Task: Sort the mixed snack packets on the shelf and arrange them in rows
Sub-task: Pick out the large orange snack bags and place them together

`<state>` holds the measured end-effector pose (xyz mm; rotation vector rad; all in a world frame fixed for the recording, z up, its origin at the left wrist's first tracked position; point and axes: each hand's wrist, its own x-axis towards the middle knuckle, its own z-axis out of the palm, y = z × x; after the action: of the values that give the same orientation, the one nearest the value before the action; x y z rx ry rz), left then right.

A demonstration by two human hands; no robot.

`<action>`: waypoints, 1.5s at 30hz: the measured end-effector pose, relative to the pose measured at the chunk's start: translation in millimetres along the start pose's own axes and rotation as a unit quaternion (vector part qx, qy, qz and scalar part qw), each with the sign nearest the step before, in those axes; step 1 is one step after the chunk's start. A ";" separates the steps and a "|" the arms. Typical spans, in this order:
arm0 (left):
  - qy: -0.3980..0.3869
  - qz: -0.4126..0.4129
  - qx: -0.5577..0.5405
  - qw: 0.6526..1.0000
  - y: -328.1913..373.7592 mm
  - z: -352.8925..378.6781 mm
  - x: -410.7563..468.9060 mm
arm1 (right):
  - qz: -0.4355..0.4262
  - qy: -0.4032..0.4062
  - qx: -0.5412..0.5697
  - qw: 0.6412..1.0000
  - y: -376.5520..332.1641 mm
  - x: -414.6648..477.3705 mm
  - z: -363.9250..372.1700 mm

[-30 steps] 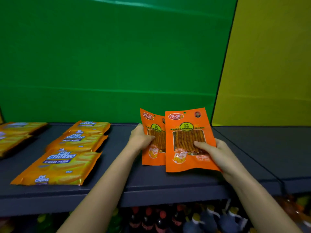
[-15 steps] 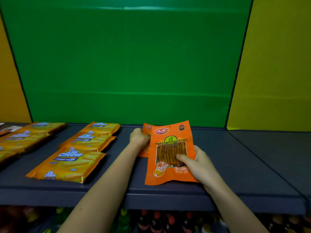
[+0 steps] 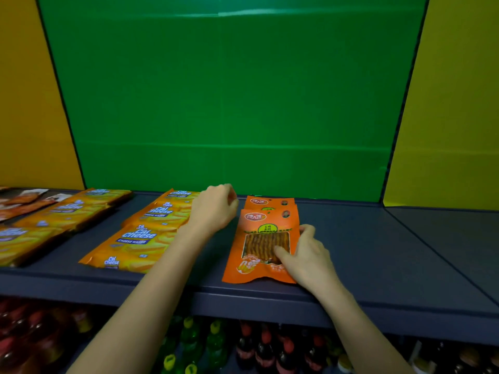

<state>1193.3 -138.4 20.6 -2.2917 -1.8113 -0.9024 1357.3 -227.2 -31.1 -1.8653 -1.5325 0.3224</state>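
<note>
Your right hand (image 3: 307, 255) gripped the front packet (image 3: 266, 225), the orange one with a clear window, just right of the frame's centre. The thumb lay across the window, and the fingers (image 3: 306, 230) curled round the packet's right edge. That packet lay flat on the shelf (image 3: 378, 252), its bottom end close to the shelf's front lip. Its top end overlapped the rear packet (image 3: 270, 202), an orange one of the same kind. Only the top strip of the rear packet showed, close to the green panel (image 3: 229, 103). Your left hand (image 3: 216, 209) hung above the shelf just left of the two orange packets, with its back toward you. Its fingers were loosely curled and nothing showed in them. The fingertips were near the rear packet's upper left corner; whether they touched it you could not have told. Left of that hand, three wafer packs (image 3: 132, 247) ran in a column from the front lip toward the back. A second column of the same packs (image 3: 67, 211) lay further left, cut off by the frame's left edge. At the far upper left of the shelf some reddish packets (image 3: 21, 201) were too blurred to read. Bottles (image 3: 264, 346) with red, yellow and green caps stood below the shelf, along the bottom of the frame.
</note>
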 end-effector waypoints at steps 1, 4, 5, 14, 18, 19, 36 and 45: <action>0.010 0.002 0.016 1.000 -4.8 -4.9 -4.3 | -0.005 -0.001 -0.024 1.000 -0.6 -1.4 -2.1; 0.043 -0.001 0.064 0.997 -23.4 -19.6 -19.6 | -0.023 -0.009 -0.157 0.987 -5.2 -4.6 -13.1; 0.054 -0.003 0.075 0.996 -30.6 -24.5 -25.4 | -0.031 -0.003 -0.218 0.976 -7.5 -4.9 -18.2; 0.133 -0.036 0.118 0.983 -115.8 -82.2 -98.5 | -0.218 0.046 -0.165 0.961 -63.8 -1.4 -14.5; 0.116 -0.093 0.188 0.971 -166.5 -112.9 -138.1 | -0.329 0.005 -0.122 0.936 -115.0 -6.8 30.3; 0.115 -0.112 0.204 0.966 -180.2 -121.5 -148.6 | -0.348 -0.001 -0.113 0.931 -128.6 -10.3 42.3; 0.097 -0.233 0.273 0.928 -425.2 -257.6 -302.5 | -0.482 -0.106 -0.004 0.869 -361.6 -125.9 262.0; 0.093 -0.231 0.271 0.930 -523.8 -291.8 -323.6 | -0.483 -0.134 0.005 0.865 -457.3 -145.8 335.2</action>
<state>561.0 -382.7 -48.3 -1.4341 -2.2000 -0.5320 772.1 -216.9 -15.0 -0.8525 -2.4187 0.1073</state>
